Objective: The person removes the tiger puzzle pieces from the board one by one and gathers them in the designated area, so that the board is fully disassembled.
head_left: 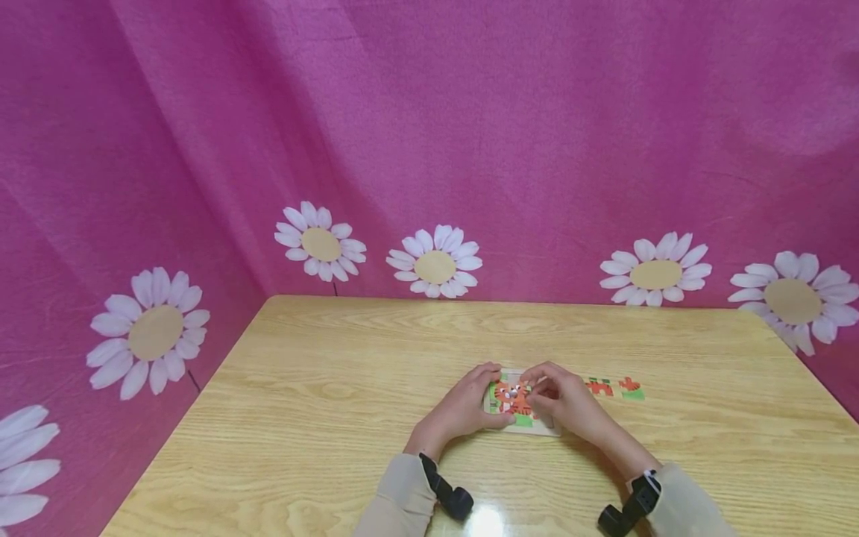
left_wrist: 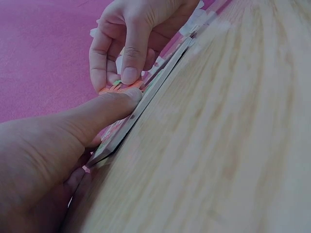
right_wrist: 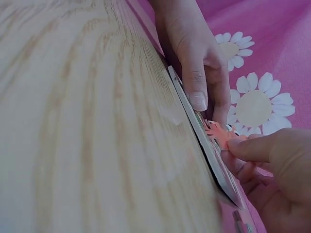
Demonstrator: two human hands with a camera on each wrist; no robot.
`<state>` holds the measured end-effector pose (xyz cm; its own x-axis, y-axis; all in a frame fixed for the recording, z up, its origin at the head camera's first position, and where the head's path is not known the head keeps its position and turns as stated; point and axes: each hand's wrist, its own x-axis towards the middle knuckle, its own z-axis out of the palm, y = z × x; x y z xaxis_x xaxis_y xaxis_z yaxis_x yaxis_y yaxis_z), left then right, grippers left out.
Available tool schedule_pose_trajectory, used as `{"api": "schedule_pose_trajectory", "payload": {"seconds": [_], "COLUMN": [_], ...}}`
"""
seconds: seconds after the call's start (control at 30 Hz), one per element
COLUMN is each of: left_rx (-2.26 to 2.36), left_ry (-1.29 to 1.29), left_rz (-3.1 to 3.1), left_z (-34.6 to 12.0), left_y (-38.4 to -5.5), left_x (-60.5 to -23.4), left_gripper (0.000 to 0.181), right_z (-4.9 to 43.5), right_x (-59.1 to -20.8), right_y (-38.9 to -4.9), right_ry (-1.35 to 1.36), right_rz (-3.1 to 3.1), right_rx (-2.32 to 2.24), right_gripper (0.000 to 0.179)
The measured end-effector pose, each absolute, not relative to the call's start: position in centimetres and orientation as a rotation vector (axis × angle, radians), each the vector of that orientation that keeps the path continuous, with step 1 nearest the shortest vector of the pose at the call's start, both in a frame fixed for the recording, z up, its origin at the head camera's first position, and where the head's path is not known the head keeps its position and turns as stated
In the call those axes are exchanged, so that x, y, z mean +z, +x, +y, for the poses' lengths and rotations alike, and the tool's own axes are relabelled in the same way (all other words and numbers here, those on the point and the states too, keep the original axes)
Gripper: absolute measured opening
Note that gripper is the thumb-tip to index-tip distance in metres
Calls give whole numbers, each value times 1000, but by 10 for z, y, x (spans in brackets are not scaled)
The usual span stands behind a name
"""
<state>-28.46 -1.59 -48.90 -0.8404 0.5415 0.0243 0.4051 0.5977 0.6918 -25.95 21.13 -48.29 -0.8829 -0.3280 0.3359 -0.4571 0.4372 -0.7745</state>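
A small jigsaw puzzle tray point(head_left: 545, 430) with a pale frame lies on the table, partly filled with a picture of an orange tiger on green. My left hand point(head_left: 461, 409) grips the tray's left side, its thumb point(left_wrist: 114, 104) at the near edge and its fingers at the far edge. Over the right part of the tray, my right hand point(head_left: 572, 403) pinches an orange puzzle piece point(right_wrist: 221, 136) between thumb and fingers. In the right wrist view that piece is tilted, close over the tray. My right fingers hide part of the picture in the head view.
To the right of the tray lie loose puzzle pieces: an orange one point(head_left: 599, 387) beside my right hand and an orange-and-green one point(head_left: 631, 388) farther out. The wooden table point(head_left: 322, 388) meets a pink curtain point(head_left: 470, 134) with white daisies at its back and left.
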Motion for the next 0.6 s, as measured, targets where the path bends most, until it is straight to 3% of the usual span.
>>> {"api": "schedule_pose_trajectory", "payload": {"seconds": [0.6], "left_rx": [1053], "left_ry": [801], "left_rz": [2637], "left_z": [-17], "left_y": [-285], "left_x": [-489], "left_gripper": [80], "right_z": [227], "right_x": [-480], "right_y": [-256], "right_ry": [690], "right_rz": [-2527], "right_rx": [1445], "right_gripper": [28]}}
